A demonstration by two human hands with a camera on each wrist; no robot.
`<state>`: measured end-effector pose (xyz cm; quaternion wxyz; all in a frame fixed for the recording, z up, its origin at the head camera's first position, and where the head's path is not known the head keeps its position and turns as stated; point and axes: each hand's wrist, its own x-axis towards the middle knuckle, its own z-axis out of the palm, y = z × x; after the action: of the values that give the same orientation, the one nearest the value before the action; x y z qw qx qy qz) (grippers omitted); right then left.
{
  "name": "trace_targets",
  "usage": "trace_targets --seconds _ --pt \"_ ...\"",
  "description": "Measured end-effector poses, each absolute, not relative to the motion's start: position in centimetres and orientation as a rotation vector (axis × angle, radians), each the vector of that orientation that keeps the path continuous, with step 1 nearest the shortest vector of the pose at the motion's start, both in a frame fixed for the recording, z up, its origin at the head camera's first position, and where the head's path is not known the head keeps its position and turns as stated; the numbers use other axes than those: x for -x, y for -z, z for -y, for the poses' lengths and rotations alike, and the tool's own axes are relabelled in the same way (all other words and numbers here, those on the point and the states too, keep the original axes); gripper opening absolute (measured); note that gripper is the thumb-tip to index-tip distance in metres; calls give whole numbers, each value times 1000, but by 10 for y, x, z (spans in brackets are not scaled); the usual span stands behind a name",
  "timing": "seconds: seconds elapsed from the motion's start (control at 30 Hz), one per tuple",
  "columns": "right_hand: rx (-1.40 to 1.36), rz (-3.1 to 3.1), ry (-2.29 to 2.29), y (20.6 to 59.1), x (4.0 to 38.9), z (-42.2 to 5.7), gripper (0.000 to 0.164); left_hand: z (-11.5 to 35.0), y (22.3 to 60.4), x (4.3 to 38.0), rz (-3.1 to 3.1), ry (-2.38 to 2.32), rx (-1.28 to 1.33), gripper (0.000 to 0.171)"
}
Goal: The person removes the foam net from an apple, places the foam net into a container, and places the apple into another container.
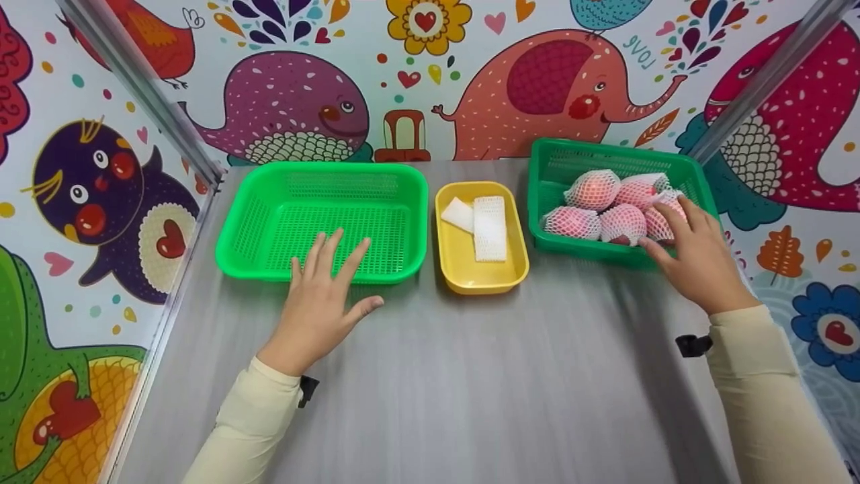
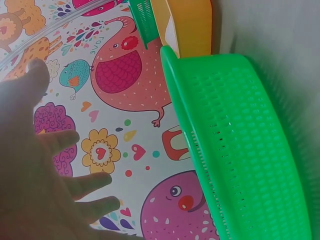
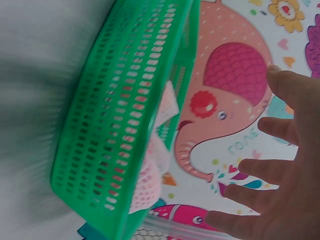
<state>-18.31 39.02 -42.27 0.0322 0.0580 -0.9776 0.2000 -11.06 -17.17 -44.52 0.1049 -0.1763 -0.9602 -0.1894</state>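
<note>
At the upper right of the frame, the dark green basket (image 1: 583, 249) stands on the grey worktop (image 1: 484, 376) and contains several round, reddish, foam-netted fruits (image 1: 623, 224), packed close together. The right hand (image 1: 702, 262) is over the basket's right front part, its fingers spread, slightly bent and gripping nothing; contact with the nearest fruit cannot be confirmed. At centre left, the left hand (image 1: 316, 309) hangs by the front rim of the light green basket (image 1: 259, 195), fingers extended, spread and holding nothing. At upper centre, between both baskets, the yellow tray (image 1: 484, 290) bears flat white foam net pieces (image 1: 490, 235).

Assessment: the step in hand appears to be a reach for one fruit. Good practice would be to come down from above, inside the rim, and cup a single fruit round its sides. Pressure should be light and even, as the fruit may bruise. A straight upward lift would best avoid dragging its neighbours.
</note>
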Motion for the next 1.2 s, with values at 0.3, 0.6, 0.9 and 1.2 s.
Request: trace_targets --seconds 0.3,0.6,0.9,1.2 --pt "-91 3113 -610 432 212 -420 74 172 446 109 2845 540 510 82" --pt "-37 3179 -659 442 224 -439 76 172 447 108 2856 539 509 82" --pt "-39 3204 -692 445 233 -447 78 172 446 108 2852 547 512 82" --pt "19 3243 -657 449 243 -452 81 171 446 106 2849 534 519 82"
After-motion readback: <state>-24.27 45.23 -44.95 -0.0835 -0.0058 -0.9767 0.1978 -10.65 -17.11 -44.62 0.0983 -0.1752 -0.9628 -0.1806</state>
